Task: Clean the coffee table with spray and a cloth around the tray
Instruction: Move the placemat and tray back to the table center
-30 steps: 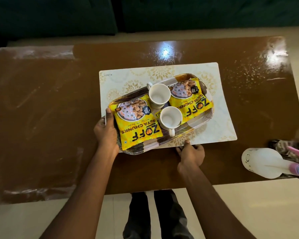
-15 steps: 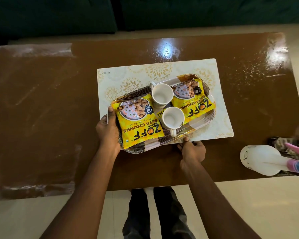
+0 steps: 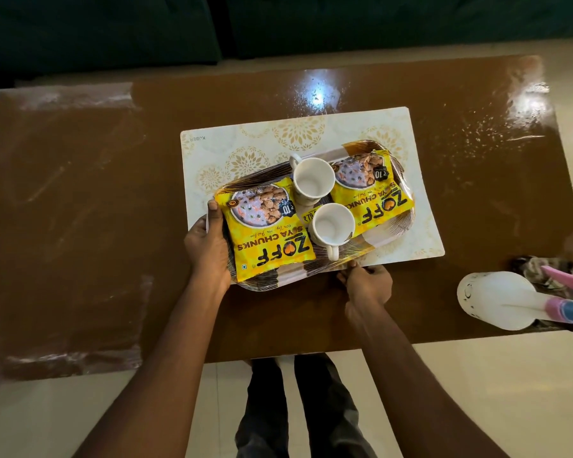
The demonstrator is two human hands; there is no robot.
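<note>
The brown-and-white patterned oval tray [image 3: 265, 283] sits skewed on a cream floral placemat [image 3: 245, 150] mid-bench, its near-left end overhanging the mat above the glossy brown bench [image 3: 80, 209]. The left hand [image 3: 209, 249] clasps the tray's left rim, thumb on top; the right hand [image 3: 368, 282] pinches the near rim. The tray looks stiff but loaded. Two loose white ceramic mugs [image 3: 313, 181] and two slick yellow snack packets [image 3: 268, 226] would likely slide or tip on a tilt, so opposite rims, kept level, seem the safest hold. A white spray bottle [image 3: 497, 299] waits at the near right edge, just beside a patterned cloth [image 3: 540, 272] — both untouched.
</note>
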